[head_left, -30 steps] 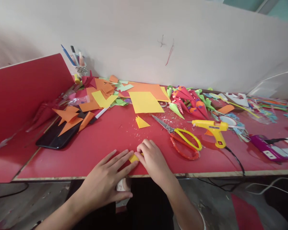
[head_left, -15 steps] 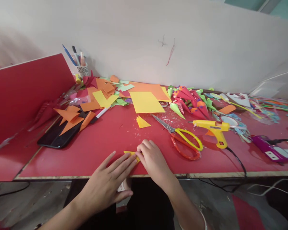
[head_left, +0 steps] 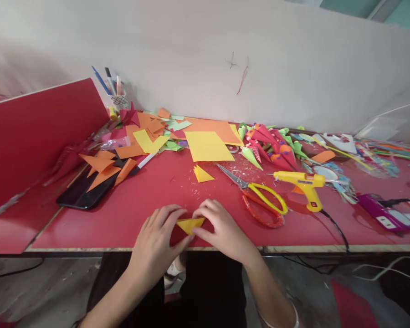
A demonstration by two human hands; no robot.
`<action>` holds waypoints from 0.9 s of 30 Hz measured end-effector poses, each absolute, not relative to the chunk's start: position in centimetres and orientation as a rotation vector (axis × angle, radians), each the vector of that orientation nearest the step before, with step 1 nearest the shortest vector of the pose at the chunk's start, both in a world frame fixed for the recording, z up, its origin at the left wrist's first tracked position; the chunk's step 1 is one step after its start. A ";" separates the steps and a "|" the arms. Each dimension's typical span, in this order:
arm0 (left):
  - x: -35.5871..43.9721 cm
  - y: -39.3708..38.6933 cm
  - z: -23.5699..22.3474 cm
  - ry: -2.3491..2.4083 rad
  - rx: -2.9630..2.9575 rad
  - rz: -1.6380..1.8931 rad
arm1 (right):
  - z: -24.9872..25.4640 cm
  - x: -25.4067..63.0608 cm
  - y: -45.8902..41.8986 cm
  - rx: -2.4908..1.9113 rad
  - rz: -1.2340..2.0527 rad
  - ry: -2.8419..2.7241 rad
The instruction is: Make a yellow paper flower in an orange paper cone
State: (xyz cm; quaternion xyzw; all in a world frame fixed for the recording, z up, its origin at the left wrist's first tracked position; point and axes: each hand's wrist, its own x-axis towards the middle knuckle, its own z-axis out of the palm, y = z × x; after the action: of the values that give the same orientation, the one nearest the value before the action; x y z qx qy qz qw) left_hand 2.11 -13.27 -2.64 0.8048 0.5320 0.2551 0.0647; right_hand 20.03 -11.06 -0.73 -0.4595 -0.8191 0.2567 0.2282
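Observation:
A small folded triangle of yellow paper lies near the table's front edge, its long side away from me and its point toward me. My left hand curls around its left end, with thumb and fingers touching the paper. At the right end my right hand grips it, the thumb near the lower point and fingers bent over the far edge. Just beyond the hands sits another folded yellow paper piece. A flat yellow sheet rests behind that.
Scissors with yellow and red handles lie to the right, beside a yellow glue gun and a purple power strip. Orange folded papers lie over a black phone at left. Colourful paper cones are heaped at the back.
My left hand has gone from lying flat over the paper to curled fingers at its left end. More of the yellow triangle shows now. My right hand stays at the right end.

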 end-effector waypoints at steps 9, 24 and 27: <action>3.3 -14.0 -1.8 1.576 2.652 0.751 | -1.8 20.3 -13.0 -1.228 0.610 -2.128; 2.1 -12.9 -1.5 1.063 2.857 0.659 | -1.5 21.6 -13.8 -1.164 0.647 -2.224; 2.1 -13.3 -2.0 1.107 2.842 0.704 | -1.3 21.8 -13.7 -1.160 0.713 -2.181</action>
State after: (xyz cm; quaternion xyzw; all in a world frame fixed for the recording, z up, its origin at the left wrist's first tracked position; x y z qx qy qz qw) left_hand 2.14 -13.26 -2.00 0.9080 0.3535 0.2247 0.0057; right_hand 21.79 -13.74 -1.30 -0.4330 -0.8140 0.2662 0.2812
